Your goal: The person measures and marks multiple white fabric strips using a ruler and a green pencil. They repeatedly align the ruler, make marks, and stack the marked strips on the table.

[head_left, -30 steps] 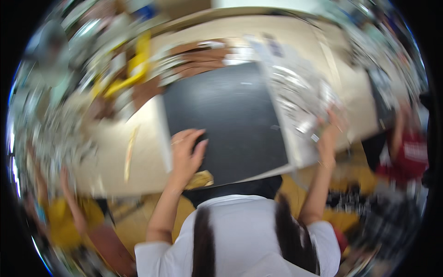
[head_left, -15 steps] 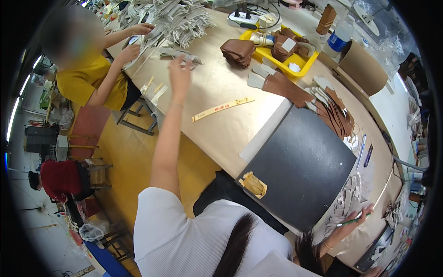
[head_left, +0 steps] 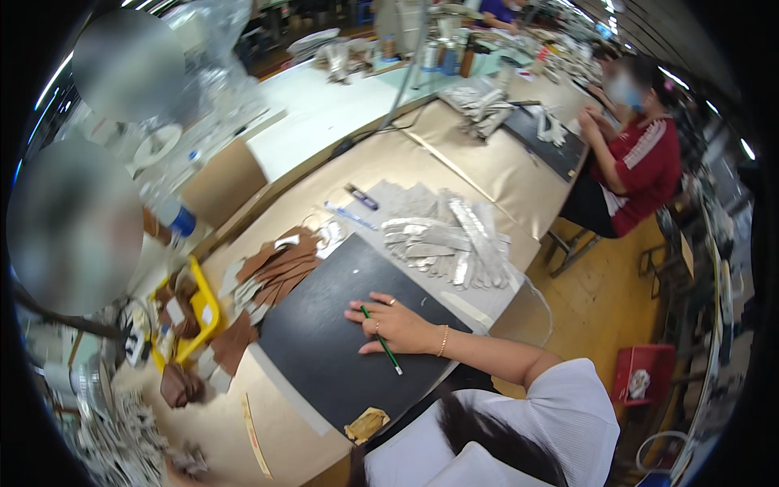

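A green pencil [head_left: 389,354] is held between the fingers of my right hand [head_left: 398,328], which lies over the black board [head_left: 324,284] with its fingers partly spread. At the lower left rim, only a sliver of my left hand [head_left: 176,472] shows, beside a small bunch of grey pieces [head_left: 191,459]; its fingers are hidden. Beyond the board lies a pile of grey strips [head_left: 438,235]. Brown leather pieces [head_left: 280,264] fan out along the board's left edge. A crumpled tan patch [head_left: 367,424] sits at the near corner.
To the left stands a yellow tray [head_left: 203,312] holding brown pieces, with a brown bundle [head_left: 180,385] beside it. A long pale strip [head_left: 255,434] lies on the table. Two pens, including a dark one [head_left: 362,196], lie past the board. A co-worker in red [head_left: 645,166] sits at the far right.
My view has swung to the right. My right hand, with the pencil, has moved from beside the grey strips onto the black board. My left hand is now mostly out of sight.
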`<state>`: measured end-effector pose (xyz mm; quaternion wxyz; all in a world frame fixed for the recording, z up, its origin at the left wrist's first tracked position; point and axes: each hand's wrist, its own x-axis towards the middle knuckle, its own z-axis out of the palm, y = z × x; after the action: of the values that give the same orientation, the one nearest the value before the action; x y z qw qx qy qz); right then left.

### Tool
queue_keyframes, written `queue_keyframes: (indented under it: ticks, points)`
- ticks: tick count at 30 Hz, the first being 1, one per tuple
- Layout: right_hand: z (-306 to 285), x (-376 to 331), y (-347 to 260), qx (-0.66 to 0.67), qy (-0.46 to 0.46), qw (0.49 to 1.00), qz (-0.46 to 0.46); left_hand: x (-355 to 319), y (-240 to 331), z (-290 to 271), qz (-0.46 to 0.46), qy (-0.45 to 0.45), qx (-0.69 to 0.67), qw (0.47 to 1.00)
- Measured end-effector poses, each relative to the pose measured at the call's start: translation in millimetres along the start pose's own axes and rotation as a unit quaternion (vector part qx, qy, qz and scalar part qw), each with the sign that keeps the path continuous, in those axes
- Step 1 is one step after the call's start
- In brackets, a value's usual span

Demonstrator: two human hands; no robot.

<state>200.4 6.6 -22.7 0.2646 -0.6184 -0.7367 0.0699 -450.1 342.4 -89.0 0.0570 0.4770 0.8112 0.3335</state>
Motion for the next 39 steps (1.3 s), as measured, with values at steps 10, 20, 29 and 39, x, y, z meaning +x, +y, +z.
queue_keyframes:
  ticks: [10, 20, 29, 39]
  points:
    - [25.2, 7.3, -21.8, 0.152, 0.102, 0.983, -0.011, -188.9, 154.1, -63.8, 0.019, -0.048, -0.472, 0.880]
    - [-3.6, 47.9, -90.4, 0.241, 0.131, 0.956, -0.102, -371.6, 217.2, -67.0, -0.171, -0.536, -0.693, 0.450]
    - [-10.8, 4.2, -62.0, 0.107, 0.076, 0.990, -0.049, -450.3, 285.1, -41.9, -0.180, -0.616, -0.528, 0.555]
    - [-10.5, 13.1, -53.5, 0.055, 0.079, 0.991, -0.096, -449.9, 280.6, -49.7, -0.282, -0.657, -0.501, 0.488]
